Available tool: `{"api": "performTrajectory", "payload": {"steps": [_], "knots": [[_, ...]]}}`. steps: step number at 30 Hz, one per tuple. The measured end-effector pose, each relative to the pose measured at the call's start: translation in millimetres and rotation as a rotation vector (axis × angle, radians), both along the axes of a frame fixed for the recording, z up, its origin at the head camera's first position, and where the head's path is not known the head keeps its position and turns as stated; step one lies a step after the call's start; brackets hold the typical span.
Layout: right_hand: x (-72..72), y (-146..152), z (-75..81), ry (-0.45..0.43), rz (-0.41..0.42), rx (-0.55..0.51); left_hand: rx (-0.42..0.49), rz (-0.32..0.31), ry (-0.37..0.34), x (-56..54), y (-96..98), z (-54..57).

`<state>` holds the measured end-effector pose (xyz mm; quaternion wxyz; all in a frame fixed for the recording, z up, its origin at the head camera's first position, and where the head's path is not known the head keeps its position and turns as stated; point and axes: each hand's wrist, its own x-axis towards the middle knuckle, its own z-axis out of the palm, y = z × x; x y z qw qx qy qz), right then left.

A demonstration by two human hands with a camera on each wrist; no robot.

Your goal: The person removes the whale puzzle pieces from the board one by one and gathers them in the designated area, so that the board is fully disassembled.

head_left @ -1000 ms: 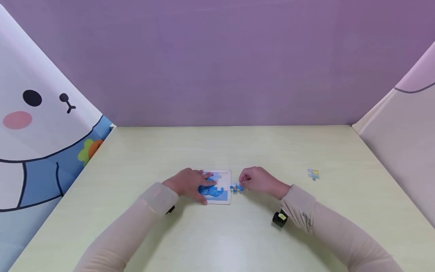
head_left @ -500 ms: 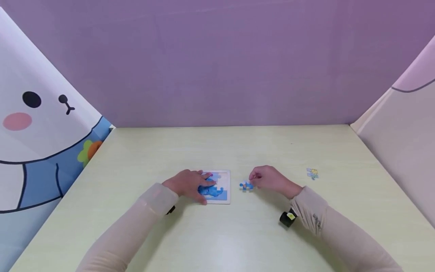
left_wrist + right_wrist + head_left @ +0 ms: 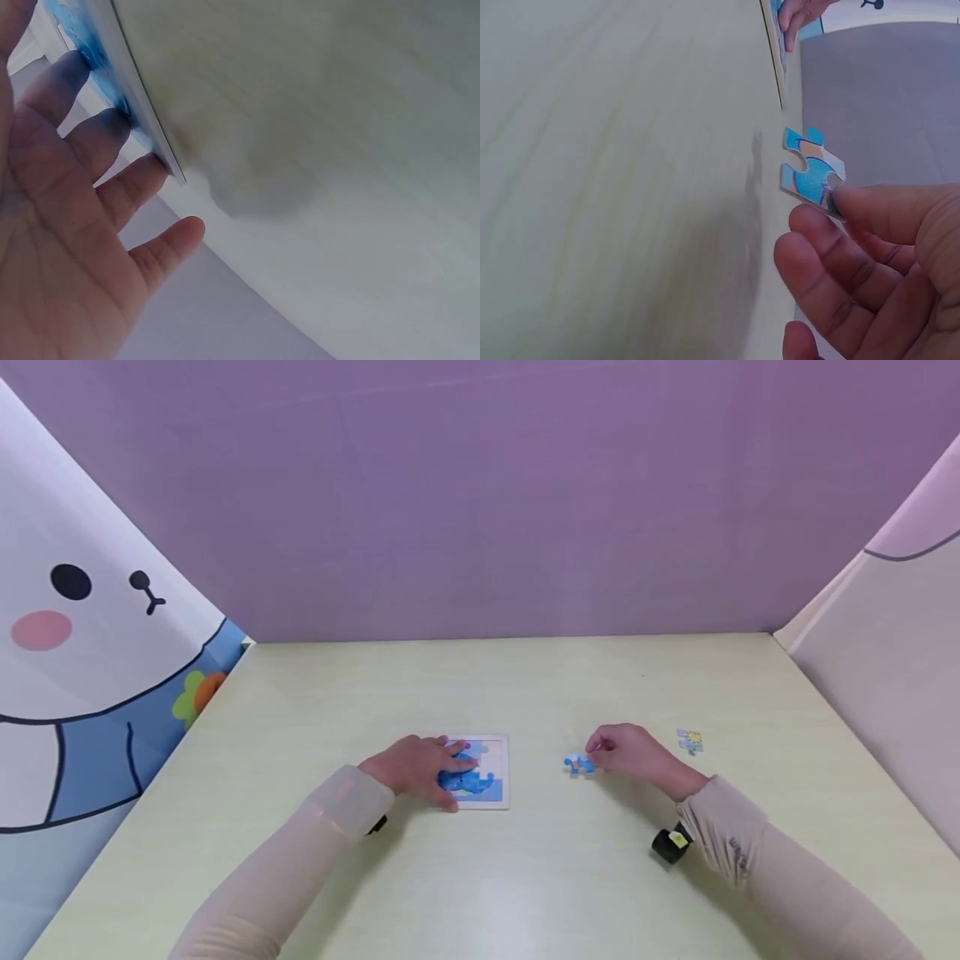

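My left hand [image 3: 420, 768] lies with spread fingers over the left part of a framed jigsaw puzzle [image 3: 503, 777] showing a blue animal, its fingertips on the picture. In the left wrist view, the fingers [image 3: 139, 184] reach along the puzzle frame's edge. Between thumb and fingertips, my right hand [image 3: 633, 753] pinches a blue puzzle piece [image 3: 579, 764] by one end, to the right of the frame. The right wrist view shows that piece [image 3: 810, 172] tilted above the table, with orange and white patches and knobbed edges. Part of the puzzle picture is hidden under the left hand.
Puzzle pieces with a yellow sun print [image 3: 692, 741] lie on the pale table [image 3: 480, 685] beyond the right hand. A purple wall [image 3: 487, 502] rises at the back edge, with printed cloth panels on both sides.
My right hand has moved to the right with the blue puzzle piece, away from the frame and closer to the sun pieces. The left hand has stayed on the puzzle.
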<state>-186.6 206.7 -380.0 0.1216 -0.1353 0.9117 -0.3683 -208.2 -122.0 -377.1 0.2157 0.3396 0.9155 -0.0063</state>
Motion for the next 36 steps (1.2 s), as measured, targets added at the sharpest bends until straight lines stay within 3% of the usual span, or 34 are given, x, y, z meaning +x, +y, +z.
{"api": "performTrajectory", "payload": {"steps": [17, 36], "knots": [[11.2, 44.3, -4.5, -0.012, -0.082, 0.052, -0.015, -0.007, -0.007, -0.7, 1.1, -0.1], [9.1, 97.3, 11.0, 0.004, -0.010, 0.120, -0.048, 0.013, -0.007, -3.9, -0.3, -0.5]]}}
